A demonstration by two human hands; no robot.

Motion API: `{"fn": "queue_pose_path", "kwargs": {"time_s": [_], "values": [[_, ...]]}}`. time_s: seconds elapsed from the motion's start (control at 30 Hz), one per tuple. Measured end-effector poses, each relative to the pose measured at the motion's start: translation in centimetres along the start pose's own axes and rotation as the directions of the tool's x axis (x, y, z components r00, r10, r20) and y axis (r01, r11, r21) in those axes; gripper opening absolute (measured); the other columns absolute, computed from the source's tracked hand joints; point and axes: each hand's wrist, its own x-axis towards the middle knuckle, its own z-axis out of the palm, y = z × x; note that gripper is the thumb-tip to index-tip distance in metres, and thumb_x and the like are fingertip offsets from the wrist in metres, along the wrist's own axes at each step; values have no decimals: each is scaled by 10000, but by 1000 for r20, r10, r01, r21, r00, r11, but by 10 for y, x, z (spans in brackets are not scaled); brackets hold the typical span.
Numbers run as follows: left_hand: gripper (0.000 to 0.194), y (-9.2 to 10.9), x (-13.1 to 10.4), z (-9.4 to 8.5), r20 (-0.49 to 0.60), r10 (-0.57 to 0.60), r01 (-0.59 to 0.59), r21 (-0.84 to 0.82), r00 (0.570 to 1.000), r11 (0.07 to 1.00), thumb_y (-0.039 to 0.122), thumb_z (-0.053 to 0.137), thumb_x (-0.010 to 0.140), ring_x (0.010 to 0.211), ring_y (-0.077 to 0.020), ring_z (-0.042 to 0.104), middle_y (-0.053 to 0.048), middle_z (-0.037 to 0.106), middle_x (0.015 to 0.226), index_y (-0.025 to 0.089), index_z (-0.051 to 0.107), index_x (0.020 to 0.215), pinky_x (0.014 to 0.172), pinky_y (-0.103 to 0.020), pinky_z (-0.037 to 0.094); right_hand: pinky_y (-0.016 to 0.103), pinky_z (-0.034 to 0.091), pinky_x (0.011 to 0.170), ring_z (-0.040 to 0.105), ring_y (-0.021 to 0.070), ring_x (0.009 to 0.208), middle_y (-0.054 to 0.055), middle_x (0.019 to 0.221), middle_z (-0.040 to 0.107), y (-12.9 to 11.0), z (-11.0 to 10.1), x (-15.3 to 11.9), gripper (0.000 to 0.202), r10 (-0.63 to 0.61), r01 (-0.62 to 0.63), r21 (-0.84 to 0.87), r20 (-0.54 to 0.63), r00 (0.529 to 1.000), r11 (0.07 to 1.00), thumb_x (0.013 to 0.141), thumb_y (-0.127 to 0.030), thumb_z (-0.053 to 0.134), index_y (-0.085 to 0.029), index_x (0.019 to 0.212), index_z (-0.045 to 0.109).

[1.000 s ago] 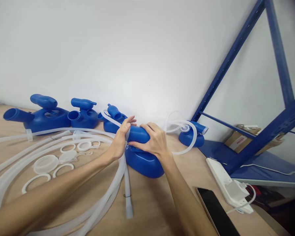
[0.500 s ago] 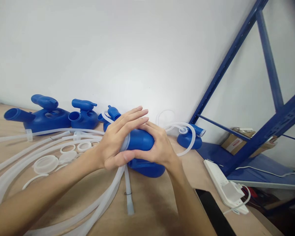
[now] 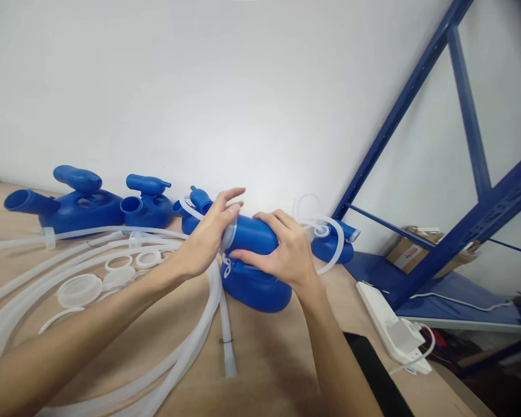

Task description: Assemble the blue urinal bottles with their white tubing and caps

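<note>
Gripping the blue bottle beneath its curled fingers, the right hand is steadying the neck; the left hand is holding loosely spread fingers beside the translucent cap, contact unclear. Bracing firmly is probably keeping it square.

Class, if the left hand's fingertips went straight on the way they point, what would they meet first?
Probably the white wall: the left hand points its fingers, in the picture, above the blue bottle, and the way looks free; depth is unclear.

Bare hands, bare forearms, seemingly slender fingers
</note>
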Motion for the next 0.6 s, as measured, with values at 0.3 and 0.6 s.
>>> {"fn": "queue_pose_path", "kwargs": {"time_s": [0.3, 0.6], "values": [[431, -9, 7, -10, 412, -147, 128, 74, 899, 989, 521, 735, 901, 929, -255, 754, -97, 782, 1005, 187, 724, 1174, 772, -350, 626, 453, 543, 846, 695, 313, 928, 101, 1011, 742, 33, -15, 2, 625, 364, -365, 34, -220, 905, 930, 750, -761, 749, -214, 1049, 707], [450, -11, 3, 2, 238, -170, 239, -299, 956, 924, 286, 937, 711, 688, -210, 763, -53, 789, 804, 177, 693, 1074, 597, -277, 624, 415, 544, 819, 684, 283, 902, 75, 961, 743, 23, -12, 4, 573, 413, -387, 207, -104, 905, 899, 756, -712, 772, -221, 1041, 693]]}}
